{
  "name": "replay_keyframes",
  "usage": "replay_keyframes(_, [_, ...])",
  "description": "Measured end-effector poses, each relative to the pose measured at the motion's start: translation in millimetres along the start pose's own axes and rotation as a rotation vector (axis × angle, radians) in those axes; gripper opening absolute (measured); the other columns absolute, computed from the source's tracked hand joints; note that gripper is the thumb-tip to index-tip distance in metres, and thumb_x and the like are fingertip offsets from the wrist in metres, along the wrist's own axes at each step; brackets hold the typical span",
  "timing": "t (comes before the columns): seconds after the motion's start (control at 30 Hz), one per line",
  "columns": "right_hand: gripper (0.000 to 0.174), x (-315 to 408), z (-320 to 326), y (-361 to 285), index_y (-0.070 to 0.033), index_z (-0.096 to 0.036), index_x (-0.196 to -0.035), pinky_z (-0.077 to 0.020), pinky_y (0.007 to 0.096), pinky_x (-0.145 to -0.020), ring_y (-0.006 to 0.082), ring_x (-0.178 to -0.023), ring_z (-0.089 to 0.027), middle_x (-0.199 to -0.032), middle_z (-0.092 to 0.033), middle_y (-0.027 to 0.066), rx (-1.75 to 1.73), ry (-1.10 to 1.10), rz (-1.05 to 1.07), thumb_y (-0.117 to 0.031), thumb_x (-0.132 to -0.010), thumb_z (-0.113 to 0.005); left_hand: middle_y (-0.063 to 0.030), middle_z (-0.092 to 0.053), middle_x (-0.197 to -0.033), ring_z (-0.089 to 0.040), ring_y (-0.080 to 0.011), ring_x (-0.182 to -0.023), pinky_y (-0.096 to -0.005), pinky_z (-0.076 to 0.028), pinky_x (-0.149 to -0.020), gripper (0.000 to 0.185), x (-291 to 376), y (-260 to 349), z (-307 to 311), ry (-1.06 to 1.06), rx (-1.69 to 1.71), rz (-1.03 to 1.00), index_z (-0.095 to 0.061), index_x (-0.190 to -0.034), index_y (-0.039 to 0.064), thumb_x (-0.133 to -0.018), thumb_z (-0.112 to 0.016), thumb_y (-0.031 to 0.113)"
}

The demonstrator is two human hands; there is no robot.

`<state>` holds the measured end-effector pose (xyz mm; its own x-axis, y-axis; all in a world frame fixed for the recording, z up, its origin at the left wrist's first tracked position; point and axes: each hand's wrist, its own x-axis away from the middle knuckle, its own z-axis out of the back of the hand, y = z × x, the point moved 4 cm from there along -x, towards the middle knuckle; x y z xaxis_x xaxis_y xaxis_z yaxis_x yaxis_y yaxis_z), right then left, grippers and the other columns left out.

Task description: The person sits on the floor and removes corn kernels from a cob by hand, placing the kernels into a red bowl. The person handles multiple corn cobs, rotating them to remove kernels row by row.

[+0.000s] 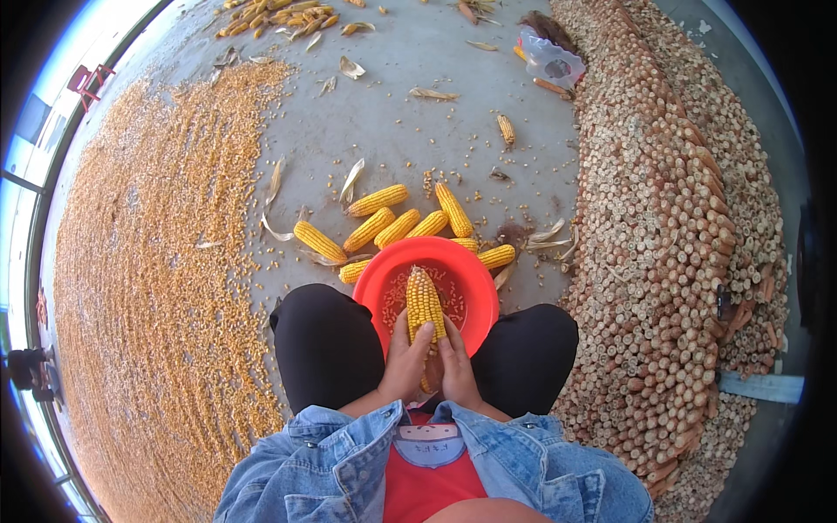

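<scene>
Between my knees sits a red plastic basin (482, 274), with loose corn kernels (394, 294) scattered over its bottom. Above it, both hands grip a yellow ear of corn (424, 297), its tip pointing away from me. My left hand (404, 363) wraps the ear's left side, thumb on the kernels. On the opposite side is my right hand (459, 369), its thumb also pressed against the ear. Between the palms shows a reddish, partly bare cob (431, 372); whether it belongs to the same ear, I cannot tell. Several ears of corn (397, 229) lie around the basin's far rim.
A broad layer of loose kernels (163, 261) covers the concrete floor at left. Stacked bare cobs (654, 261) form a long bank at right. Farther off are a pile of corn ears (281, 16), a clear plastic bag (552, 59), dry husks (352, 180) and a red chair (82, 80).
</scene>
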<state>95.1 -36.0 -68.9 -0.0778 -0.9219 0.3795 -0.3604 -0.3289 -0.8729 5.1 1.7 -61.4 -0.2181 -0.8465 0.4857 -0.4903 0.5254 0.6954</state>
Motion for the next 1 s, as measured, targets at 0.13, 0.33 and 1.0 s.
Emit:
replay_keyframes(0.13, [0.049, 1, 0, -1, -0.001, -0.027, -0.148, -0.0286, 0.0317, -0.112, 0.0207, -0.136, -0.036, -0.148, -0.036, 0.0134, -0.007, -0.008, 0.022, -0.021, -0.106, -0.038, -0.0107, -0.05, -0.129, -0.052, -0.0173, -0.115, -0.0301, -0.043, -0.097, 0.047, 2, 2, -2, -0.045, 0.031, 0.001, -0.032, -0.143, 0.003, -0.101, -0.047, 0.016])
replay_keyframes(0.33, [0.049, -1, -1, -6, -0.001, -0.026, -0.149, -0.029, 0.0324, -0.112, 0.0213, -0.136, -0.035, -0.149, -0.034, 0.0125, 0.0, -0.007, 0.03, -0.021, -0.105, -0.038, -0.0115, -0.049, -0.13, -0.051, -0.0193, -0.118, -0.0307, -0.04, -0.1, 0.05, 3, 8, -5, -0.024, 0.075, 0.026, -0.03, -0.144, 0.001, -0.099, -0.043, 0.015])
replay_keyframes(1.0, [0.053, -6, -1, -2, 0.001, -0.023, -0.149, -0.0294, 0.0319, -0.111, 0.0204, -0.133, -0.039, -0.146, -0.037, 0.0138, -0.167, 0.028, -0.05, -0.029, -0.106, -0.031, -0.0133, -0.046, -0.138, -0.048, -0.0199, -0.125, -0.0314, -0.038, -0.105, 0.052, -1, 6, -6, -0.017, 0.13, 0.023, -0.027, -0.148, -0.001, -0.102, -0.042, 0.018])
